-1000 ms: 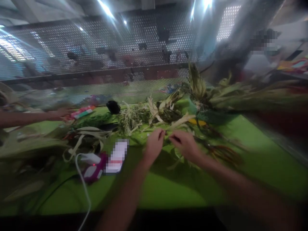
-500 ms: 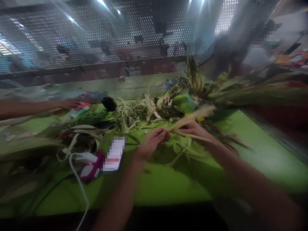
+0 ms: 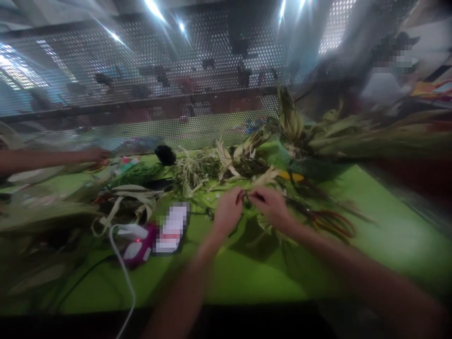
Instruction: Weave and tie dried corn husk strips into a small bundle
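Observation:
Over the green table (image 3: 254, 287), my left hand (image 3: 229, 208) and my right hand (image 3: 271, 206) are nearly touching, both with fingers pinched. A pale dried husk strip (image 3: 266, 176) sticks out beyond my fingers, and its lower part is hidden by them. Both hands appear to grip this strip, though blur hides the fingertips. Below my right hand lie loose pale husk strips (image 3: 263, 223). To the right of my right wrist rest scissors (image 3: 334, 223) with orange handles.
A phone (image 3: 172, 228) and a purple power strip (image 3: 141, 247) with a white cable lie left. Behind are dried husks (image 3: 226, 157), stringy plant fibres (image 3: 190, 174) and a black object (image 3: 165, 154). Another person's arm (image 3: 52, 159) reaches in from the left. A perforated metal screen (image 3: 141, 94) stands behind.
My hands have drawn closer together, and the long strip no longer stretches out over my right hand. The scissors now show beside my right wrist. The other person's hand has moved left.

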Available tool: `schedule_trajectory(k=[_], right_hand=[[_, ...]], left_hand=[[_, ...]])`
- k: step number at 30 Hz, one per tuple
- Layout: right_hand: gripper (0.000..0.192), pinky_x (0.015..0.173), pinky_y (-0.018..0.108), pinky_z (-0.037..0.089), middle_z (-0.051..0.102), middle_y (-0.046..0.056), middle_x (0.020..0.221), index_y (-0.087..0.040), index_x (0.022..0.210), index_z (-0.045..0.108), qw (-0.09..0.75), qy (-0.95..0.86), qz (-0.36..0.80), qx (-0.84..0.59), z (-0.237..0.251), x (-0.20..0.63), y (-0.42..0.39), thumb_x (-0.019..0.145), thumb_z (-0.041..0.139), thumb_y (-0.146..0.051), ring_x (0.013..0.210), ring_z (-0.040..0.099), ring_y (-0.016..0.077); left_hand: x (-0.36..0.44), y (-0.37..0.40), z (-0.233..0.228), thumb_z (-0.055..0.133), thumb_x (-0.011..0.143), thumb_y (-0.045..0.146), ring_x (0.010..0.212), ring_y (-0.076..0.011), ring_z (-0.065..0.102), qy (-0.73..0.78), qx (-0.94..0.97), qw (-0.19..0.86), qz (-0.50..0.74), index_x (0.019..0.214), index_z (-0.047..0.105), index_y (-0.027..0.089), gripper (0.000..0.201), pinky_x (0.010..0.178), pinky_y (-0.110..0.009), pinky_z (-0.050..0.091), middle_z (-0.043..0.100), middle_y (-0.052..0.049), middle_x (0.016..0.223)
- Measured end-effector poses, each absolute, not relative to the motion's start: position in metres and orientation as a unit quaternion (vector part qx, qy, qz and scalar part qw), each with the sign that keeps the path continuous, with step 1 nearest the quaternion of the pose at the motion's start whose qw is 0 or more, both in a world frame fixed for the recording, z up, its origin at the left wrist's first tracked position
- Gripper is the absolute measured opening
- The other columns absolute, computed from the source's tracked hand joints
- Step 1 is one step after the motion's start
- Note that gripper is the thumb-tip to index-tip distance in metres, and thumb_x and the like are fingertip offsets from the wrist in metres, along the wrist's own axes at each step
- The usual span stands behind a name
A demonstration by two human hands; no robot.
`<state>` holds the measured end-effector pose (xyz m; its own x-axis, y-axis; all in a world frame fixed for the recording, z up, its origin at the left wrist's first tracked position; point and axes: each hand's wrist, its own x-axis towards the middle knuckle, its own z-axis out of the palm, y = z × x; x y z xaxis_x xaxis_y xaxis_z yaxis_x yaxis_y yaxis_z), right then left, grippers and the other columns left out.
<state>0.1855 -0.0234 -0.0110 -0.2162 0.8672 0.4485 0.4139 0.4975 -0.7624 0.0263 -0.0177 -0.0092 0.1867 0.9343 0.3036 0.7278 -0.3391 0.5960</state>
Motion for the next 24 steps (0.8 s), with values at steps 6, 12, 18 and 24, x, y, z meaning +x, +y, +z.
schedule_trajectory(k=[6, 12, 18, 24], right_hand=[[0.015, 0.065, 0.026, 0.034, 0.060, 0.002, 0.070, -0.017, 0.072, 0.065, 0.344, -0.839, 0.163, -0.390, 0.016, 0.210, -0.016, 0.086, 0.058, -0.017, 0.069, 0.051, 0.0143], [0.017, 0.064, 0.026, 0.042, 0.065, 0.001, 0.073, -0.017, 0.077, 0.068, 0.315, -0.719, 0.525, -0.330, 0.027, 0.230, -0.004, 0.077, 0.072, -0.034, 0.069, 0.058, 0.0142], [0.029, 0.070, 0.029, 0.047, 0.070, 0.003, 0.082, -0.018, 0.081, 0.071, 0.448, -0.593, 0.557, -0.371, 0.001, 0.205, -0.008, 0.066, 0.079, -0.041, 0.077, 0.061, 0.0172], [0.027, 0.064, 0.025, 0.043, 0.068, 0.000, 0.077, -0.021, 0.087, 0.070, 0.527, -0.491, 0.555, -0.416, -0.014, 0.184, -0.013, 0.069, 0.078, -0.039, 0.069, 0.056, 0.0129]], left_hand=[[0.020, -0.024, 0.003, 0.046, 0.091, 0.020, 0.083, -0.0204, 0.059, 0.472, 0.834, 0.186, 0.217, 0.085, 0.068, 0.018, 0.022, 0.075, -0.031, 0.041, 0.068, -0.009, 0.087], [0.014, -0.027, 0.003, 0.057, 0.088, 0.035, 0.073, -0.0122, 0.054, 0.327, 0.733, 0.510, 0.310, 0.088, 0.069, 0.018, 0.021, 0.067, -0.023, 0.040, 0.064, -0.002, 0.080], [0.025, -0.022, -0.011, 0.060, 0.085, 0.046, 0.050, -0.0056, 0.027, 0.371, 0.509, 0.625, 0.461, 0.080, 0.059, 0.016, 0.031, 0.048, -0.020, 0.020, 0.035, 0.006, 0.058], [0.034, -0.017, -0.015, 0.054, 0.090, 0.032, 0.060, -0.0104, 0.044, 0.489, 0.614, 0.388, 0.484, 0.078, 0.060, 0.017, 0.020, 0.058, -0.023, 0.034, 0.052, 0.001, 0.066]])
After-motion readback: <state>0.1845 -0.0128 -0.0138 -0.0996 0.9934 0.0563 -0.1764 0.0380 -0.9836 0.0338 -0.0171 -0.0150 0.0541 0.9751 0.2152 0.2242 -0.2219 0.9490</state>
